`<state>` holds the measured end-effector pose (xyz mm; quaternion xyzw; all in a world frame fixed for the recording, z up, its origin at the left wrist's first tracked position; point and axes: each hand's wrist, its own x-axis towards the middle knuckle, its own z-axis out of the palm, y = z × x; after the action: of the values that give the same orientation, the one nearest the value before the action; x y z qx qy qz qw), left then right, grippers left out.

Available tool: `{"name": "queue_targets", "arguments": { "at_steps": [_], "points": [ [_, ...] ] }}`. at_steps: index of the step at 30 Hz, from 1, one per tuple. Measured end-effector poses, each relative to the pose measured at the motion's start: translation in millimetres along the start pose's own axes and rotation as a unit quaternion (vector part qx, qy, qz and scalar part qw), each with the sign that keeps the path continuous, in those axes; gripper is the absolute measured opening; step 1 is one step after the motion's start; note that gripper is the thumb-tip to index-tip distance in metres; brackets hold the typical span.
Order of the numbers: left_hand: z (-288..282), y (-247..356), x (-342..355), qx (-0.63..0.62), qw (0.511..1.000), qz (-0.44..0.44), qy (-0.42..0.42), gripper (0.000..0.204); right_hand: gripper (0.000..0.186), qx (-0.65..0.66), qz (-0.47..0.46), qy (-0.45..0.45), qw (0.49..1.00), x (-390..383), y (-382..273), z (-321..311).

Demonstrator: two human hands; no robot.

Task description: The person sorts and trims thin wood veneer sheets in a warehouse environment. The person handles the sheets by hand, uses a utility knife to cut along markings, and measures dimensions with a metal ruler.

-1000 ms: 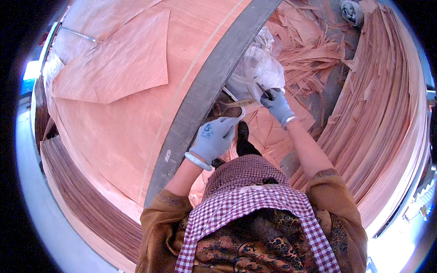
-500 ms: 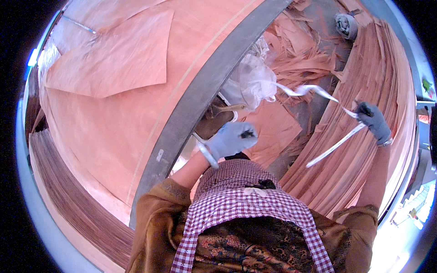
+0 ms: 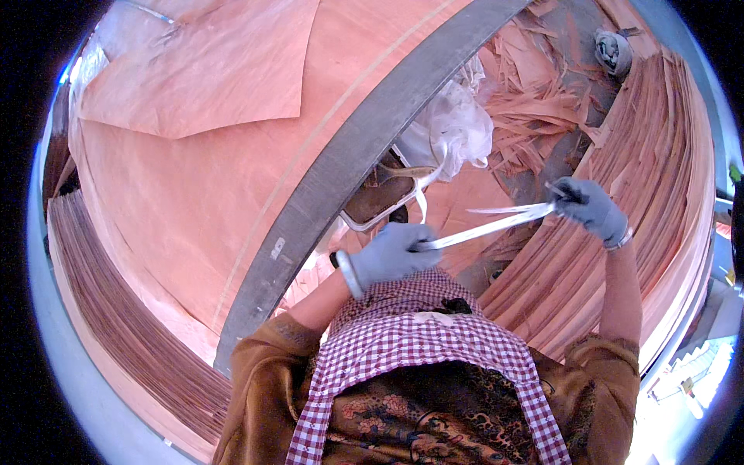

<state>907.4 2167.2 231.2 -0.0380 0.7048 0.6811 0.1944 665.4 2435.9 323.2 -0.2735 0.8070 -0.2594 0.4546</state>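
Note:
A white tape strip (image 3: pixel 496 226) runs taut between my two grey-gloved hands, in front of my checked apron (image 3: pixel 422 325). My left hand (image 3: pixel 394 254) is closed in a pinch on one end of it. Higher up and to the right, my right hand (image 3: pixel 595 211) is closed round the other part, and a loose end sticks out from it to the left. Beyond my left hand is a white-rimmed container (image 3: pixel 378 203) of brown stuff, with a wooden-looking handle across it. Another narrow white strip hangs beside that container.
Thin reddish veneer sheets (image 3: pixel 178 186) cover the table on the left, bounded by a grey edge (image 3: pixel 333 167). A tall veneer stack (image 3: pixel 620 186) stands on the right. Between them lie a white plastic bag (image 3: pixel 459 128), torn veneer scraps (image 3: pixel 535 112) and a rolled bundle (image 3: pixel 613 53).
My left hand has moved down and taken hold of the tape end. My right hand has shifted left and inward. The tape, loose and waving before, is now stretched between them.

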Motion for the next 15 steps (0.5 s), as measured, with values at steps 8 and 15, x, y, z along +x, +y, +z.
{"name": "queue_targets", "arguments": {
  "at_steps": [8,15],
  "points": [
    [31.6,-51.6,3.0,-0.034,0.991,-0.076,0.101,0.016,0.024,-0.417,0.067,0.147,0.895,31.8,79.5,-25.5],
    [54.7,-10.7,22.1,0.004,0.992,0.099,-0.082,0.013,0.026,-0.233,-0.174,0.042,0.956,160.4,-17.8,129.9]
  ]
}}
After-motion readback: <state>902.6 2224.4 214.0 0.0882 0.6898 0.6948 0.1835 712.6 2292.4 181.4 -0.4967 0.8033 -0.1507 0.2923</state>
